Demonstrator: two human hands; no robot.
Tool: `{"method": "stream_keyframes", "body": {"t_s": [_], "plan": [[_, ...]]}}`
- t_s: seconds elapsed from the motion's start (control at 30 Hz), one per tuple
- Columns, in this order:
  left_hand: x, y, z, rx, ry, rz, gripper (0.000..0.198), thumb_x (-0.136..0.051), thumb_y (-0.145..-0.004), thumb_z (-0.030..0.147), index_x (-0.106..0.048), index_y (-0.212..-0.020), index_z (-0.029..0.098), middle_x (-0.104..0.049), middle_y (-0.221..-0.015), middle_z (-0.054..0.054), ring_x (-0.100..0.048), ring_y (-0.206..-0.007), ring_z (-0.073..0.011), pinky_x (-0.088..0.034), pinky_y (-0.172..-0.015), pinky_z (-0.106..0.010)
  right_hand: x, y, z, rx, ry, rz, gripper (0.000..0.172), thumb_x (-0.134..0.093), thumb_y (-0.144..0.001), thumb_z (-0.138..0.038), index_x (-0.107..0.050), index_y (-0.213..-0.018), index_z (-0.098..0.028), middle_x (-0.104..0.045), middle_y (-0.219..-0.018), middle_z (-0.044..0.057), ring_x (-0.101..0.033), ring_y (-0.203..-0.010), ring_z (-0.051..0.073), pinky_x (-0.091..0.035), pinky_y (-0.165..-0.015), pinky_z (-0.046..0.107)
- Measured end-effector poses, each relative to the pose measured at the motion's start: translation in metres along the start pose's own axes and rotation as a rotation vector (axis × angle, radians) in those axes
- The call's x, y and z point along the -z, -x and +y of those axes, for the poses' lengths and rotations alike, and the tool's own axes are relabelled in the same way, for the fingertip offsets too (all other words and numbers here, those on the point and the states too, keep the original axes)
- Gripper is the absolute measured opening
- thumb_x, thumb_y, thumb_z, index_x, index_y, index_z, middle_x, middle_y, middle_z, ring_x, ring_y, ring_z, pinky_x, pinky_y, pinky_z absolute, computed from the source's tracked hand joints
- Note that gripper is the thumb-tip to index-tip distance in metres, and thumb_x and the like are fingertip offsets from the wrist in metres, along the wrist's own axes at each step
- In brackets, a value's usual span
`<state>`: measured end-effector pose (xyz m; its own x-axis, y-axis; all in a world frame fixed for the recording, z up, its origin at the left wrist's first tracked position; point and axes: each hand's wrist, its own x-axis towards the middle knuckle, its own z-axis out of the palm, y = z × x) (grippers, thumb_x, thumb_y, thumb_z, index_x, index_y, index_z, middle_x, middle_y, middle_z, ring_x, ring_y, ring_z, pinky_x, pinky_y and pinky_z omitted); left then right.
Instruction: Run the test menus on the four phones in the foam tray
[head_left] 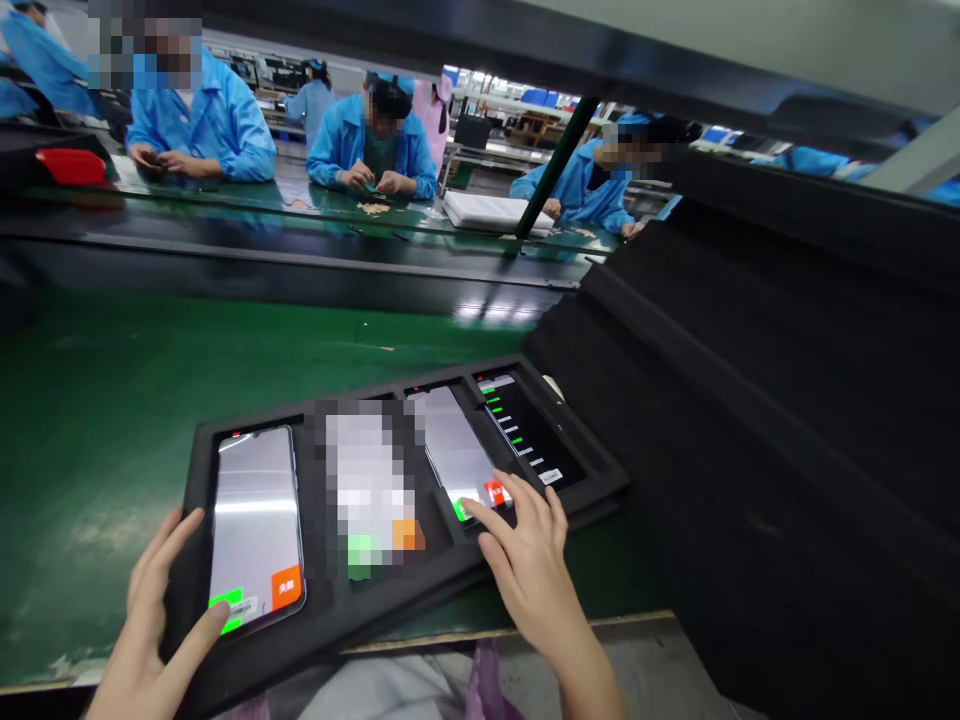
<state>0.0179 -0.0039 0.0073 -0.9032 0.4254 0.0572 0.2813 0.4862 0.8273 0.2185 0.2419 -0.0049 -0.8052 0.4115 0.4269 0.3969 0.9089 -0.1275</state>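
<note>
A black foam tray [375, 620] lies tilted on the green bench, with several phones in its slots. My left hand [161, 610] is at the tray's left end, fingers along its side and the thumb on the green button of the leftmost phone [255, 510]. That phone shows a pale screen with green and orange buttons. Beside it a second phone [367, 470] is blurred out. My right hand [532, 550] reaches over the third phone [457, 440], index fingertip at its green button, other fingers spread near the orange one. The rightmost phone [525, 430] has a dark screen with green and white text lines.
Black sheeting or foam [750, 430] rises on the right, close to the tray. The green bench [150, 370] extends behind it to a dark conveyor-like strip [300, 270]. Across it, people in blue work coats sit with small parts. A red bin [71, 167] stands far left.
</note>
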Motion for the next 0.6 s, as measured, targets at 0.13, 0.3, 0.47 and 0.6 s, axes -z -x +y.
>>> {"method": "stream_keyframes", "body": {"t_s": [0.13,0.3,0.47,0.6], "plan": [[-0.004,-0.002,-0.003,0.072,0.105,0.044,0.051,-0.047,-0.080,0.049,-0.035,-0.128,0.038,-0.026,-0.147,0.003,-0.023,-0.135,-0.0250,-0.016,-0.113,-0.048,0.001,-0.009,-0.020,0.043,-0.013,0.048,0.035,-0.026,-0.095,-0.031,-0.053,-0.116,-0.023,-0.039,-0.129,0.011,-0.034,-0.121,0.026,-0.014,-0.102,0.053],[-0.004,-0.003,-0.006,0.092,0.194,0.052,0.053,-0.051,-0.079,0.043,-0.037,-0.128,0.033,-0.025,-0.147,0.001,-0.020,-0.136,-0.0235,-0.012,-0.114,-0.045,0.006,-0.027,-0.057,0.332,-0.076,-0.140,0.034,-0.033,-0.094,-0.037,-0.049,-0.122,-0.027,-0.040,-0.130,0.010,-0.032,-0.122,0.025,-0.014,-0.101,0.048],[0.002,-0.010,-0.007,0.222,0.467,0.010,0.061,-0.056,-0.075,0.043,-0.034,-0.130,0.029,-0.030,-0.146,-0.003,-0.023,-0.135,-0.0268,-0.020,-0.112,-0.044,0.005,-0.037,-0.066,0.415,-0.095,-0.152,0.030,-0.035,-0.094,-0.032,-0.055,-0.114,-0.024,-0.043,-0.128,0.012,-0.033,-0.121,0.025,-0.014,-0.101,0.048],[0.004,-0.020,-0.003,0.283,0.663,0.033,0.064,-0.056,-0.073,0.040,-0.033,-0.132,0.027,-0.031,-0.145,-0.003,-0.026,-0.134,-0.0251,-0.024,-0.111,-0.041,0.000,-0.039,-0.059,0.441,-0.135,-0.125,0.030,-0.034,-0.093,-0.031,-0.054,-0.114,-0.023,-0.043,-0.127,0.012,-0.033,-0.121,0.024,-0.015,-0.101,0.047]]}}
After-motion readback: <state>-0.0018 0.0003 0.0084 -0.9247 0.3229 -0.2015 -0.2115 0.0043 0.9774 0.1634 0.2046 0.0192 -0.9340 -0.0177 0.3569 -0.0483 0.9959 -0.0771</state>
